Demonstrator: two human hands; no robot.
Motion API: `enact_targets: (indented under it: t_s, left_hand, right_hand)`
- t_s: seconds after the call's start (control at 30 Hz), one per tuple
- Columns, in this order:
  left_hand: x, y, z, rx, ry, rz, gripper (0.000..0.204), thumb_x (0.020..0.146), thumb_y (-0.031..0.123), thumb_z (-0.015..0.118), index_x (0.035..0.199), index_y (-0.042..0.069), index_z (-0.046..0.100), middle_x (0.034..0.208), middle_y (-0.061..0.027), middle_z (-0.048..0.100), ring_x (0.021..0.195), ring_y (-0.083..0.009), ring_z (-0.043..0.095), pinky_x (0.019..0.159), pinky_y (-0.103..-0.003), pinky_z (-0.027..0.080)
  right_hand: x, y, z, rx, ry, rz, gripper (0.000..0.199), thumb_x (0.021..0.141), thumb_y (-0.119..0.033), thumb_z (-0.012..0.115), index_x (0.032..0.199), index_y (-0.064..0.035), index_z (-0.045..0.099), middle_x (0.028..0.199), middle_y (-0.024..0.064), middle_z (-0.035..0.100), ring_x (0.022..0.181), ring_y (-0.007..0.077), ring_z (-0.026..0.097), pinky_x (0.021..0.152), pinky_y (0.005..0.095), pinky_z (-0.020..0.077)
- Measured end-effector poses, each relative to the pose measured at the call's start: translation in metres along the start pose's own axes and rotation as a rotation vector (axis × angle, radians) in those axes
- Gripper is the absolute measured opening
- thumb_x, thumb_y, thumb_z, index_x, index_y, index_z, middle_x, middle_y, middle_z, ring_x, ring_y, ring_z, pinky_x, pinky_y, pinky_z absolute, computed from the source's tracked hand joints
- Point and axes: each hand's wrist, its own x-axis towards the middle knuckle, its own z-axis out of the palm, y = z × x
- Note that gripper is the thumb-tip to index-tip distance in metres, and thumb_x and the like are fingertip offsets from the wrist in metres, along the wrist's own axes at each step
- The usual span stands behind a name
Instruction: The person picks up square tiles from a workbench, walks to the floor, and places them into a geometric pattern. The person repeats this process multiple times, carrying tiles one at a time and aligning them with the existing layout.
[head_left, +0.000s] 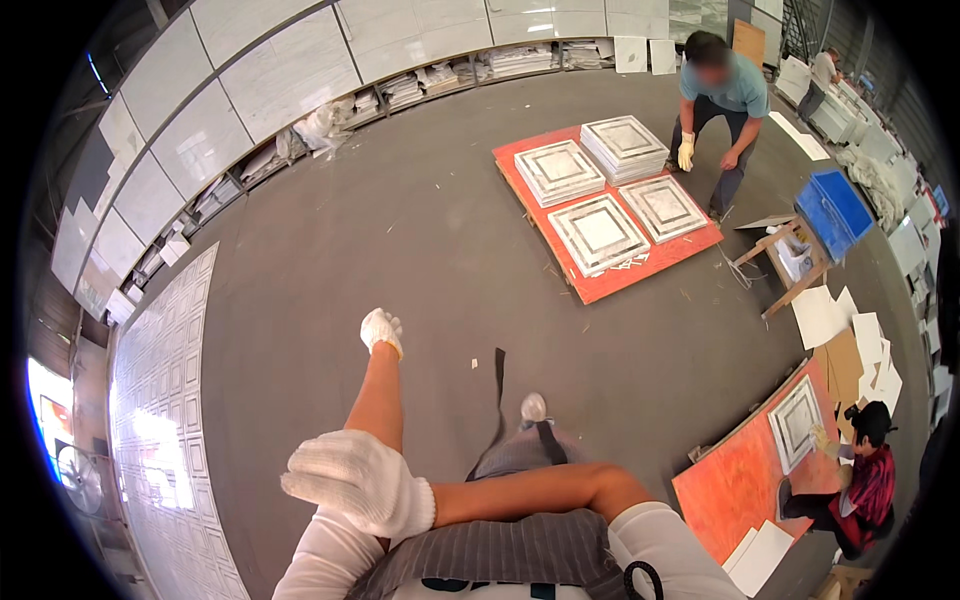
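My left arm reaches forward over the grey floor. The white knit glove on my left hand (382, 332) has its fingers curled in, and nothing shows in it. Across my body comes my right forearm, and my gloved right hand (355, 482) is closed over my left arm near the edge of the white sleeve (328, 555). The fingers of that hand lie together, and its palm is hidden. A striped grey apron (490, 555) covers my front. One shoe (533, 407) shows below me, beside a dark strap (498, 385).
Ahead right, an orange board (600, 285) bears stacked square-patterned tiles (600, 235), with a co-worker (735, 100) behind it. Lower right, another person (865, 480) touches a framed tile (797, 425) on a second board (725, 490). A blue crate (835, 212) stands on a wooden stand; patterned panels (165, 370) line the left.
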Motion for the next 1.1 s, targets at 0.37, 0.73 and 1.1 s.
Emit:
enact_targets:
  t_s: [0.37,0.73,1.1]
  left_hand:
    - [0.153,-0.067,-0.02,0.143,0.134,-0.294,0.042,0.096,0.032,0.047,0.128,0.005,0.049,0.125,-0.015,0.056,0.112,-0.0333,0.056,0.093,-0.046,0.045]
    - [0.23,-0.07,0.102,0.454,0.024,-0.495,0.028,0.088,0.018,0.055,0.114,0.013,0.061,0.117,-0.0033,0.062,0.1,-0.0265,0.06,0.086,-0.04,0.05]
    - [0.181,-0.078,0.496,0.84,-0.54,-0.368,0.042,0.094,0.028,0.052,0.129,0.005,0.048,0.12,-0.0157,0.058,0.105,-0.0314,0.059,0.089,-0.044,0.05]
  right_hand:
    - [-0.017,0.301,-0.145,-0.504,-0.243,0.316,0.03,0.083,-0.01,0.052,0.114,-0.0095,0.056,0.108,0.0071,0.061,0.1,0.0258,0.059,0.088,0.0403,0.046]
    - [-0.128,0.429,-0.407,-0.912,0.209,1.296,0.029,0.087,-0.022,0.054,0.112,-0.0096,0.062,0.113,0.0153,0.062,0.107,0.0324,0.057,0.093,0.0418,0.0452]
    - [-0.383,0.316,-0.527,-0.421,1.36,1.708,0.017,0.085,-0.019,0.053,0.087,-0.0092,0.067,0.063,0.0037,0.052,0.043,0.014,0.046,0.036,0.029,0.0351]
